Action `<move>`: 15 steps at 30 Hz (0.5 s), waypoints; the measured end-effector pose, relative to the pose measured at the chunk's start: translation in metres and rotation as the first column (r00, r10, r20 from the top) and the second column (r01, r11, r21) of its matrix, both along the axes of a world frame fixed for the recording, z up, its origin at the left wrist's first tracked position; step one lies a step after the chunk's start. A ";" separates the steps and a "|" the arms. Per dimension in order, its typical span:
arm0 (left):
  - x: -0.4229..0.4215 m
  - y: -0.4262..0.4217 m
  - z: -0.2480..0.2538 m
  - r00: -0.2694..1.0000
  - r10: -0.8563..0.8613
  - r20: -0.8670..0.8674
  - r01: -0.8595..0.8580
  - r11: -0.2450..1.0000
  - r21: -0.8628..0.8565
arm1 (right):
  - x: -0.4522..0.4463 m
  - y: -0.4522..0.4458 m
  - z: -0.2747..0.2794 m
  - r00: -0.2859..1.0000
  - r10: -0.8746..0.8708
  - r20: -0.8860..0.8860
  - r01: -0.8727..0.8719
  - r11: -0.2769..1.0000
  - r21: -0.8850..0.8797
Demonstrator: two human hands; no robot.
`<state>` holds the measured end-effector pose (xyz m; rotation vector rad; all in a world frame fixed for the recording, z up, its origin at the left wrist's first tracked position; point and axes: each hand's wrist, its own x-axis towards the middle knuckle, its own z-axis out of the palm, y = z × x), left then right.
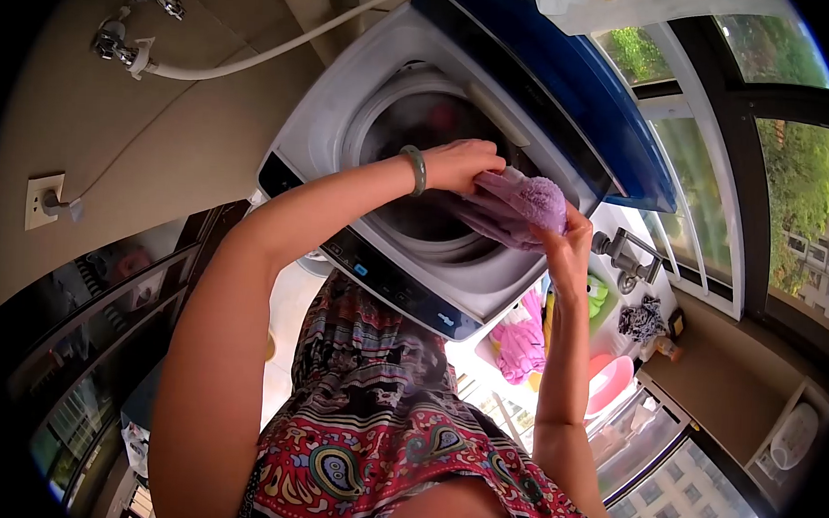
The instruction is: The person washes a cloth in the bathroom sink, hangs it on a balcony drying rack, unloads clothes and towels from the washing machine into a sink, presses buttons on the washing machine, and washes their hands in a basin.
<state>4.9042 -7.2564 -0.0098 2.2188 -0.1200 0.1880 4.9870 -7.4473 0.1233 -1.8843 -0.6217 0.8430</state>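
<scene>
Holding the cloth [513, 213] over the drum's [384, 131] four o'clock, both hands have closed fingers: the left hand [462, 165] at its ten o'clock, the right hand [572, 237] at its four. Work looks midway: the lid [573, 98] is up, the cloth not yet released. Inside the dim drum, a reddish patch [443, 118] shows, unclear. Toward the frame's four o'clock, a pink basin [606, 389] sits near pink clothes [520, 347].

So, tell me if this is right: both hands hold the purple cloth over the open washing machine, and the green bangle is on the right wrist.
The wrist is wrong: in the head view, the green bangle is on the left wrist. Left hand and right hand hold the purple cloth over the open washing machine.
</scene>
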 end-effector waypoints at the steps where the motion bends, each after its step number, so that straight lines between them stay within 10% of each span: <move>1: -0.006 0.002 -0.033 0.997 0.082 -0.012 -0.082 0.997 0.000 | 0.000 0.002 0.006 1.000 -0.008 -0.028 0.008 1.000 0.012; 5: -0.023 0.013 -0.038 0.940 0.331 -0.087 -0.340 0.931 -0.133 | 0.004 -0.007 0.012 0.997 -0.067 -0.034 0.069 0.996 0.062; 15: 0.004 0.024 0.154 0.921 0.257 0.292 -0.167 0.939 -0.300 | 0.005 -0.014 0.068 0.980 -0.199 0.008 0.187 0.933 0.307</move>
